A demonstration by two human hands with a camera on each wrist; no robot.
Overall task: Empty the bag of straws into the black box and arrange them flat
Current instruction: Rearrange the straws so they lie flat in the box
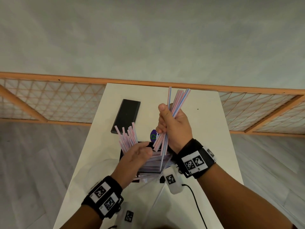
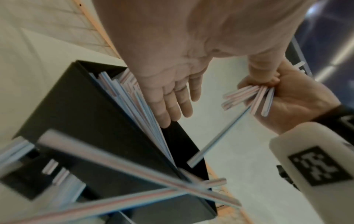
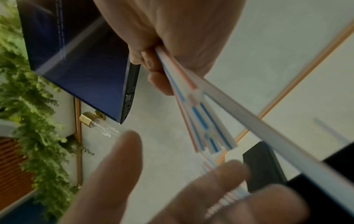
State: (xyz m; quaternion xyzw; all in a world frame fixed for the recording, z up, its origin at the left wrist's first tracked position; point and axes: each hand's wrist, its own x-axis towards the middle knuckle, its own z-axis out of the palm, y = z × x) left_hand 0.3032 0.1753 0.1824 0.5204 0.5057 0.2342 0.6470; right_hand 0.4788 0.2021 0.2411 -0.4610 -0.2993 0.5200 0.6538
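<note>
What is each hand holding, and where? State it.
Right hand: a bundle of pink-and-blue striped plastic straws, gripped near the lower ends. Left hand: nothing.

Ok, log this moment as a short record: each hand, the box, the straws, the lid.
right hand: grips a bunch of straws raised above the table
left hand: fingers straight, resting on the straws in the box
black box: on the white table, holding many straws, some sticking up over the far rim
flat black lid: lies beyond the box
arrangement: not yet flat
</note>
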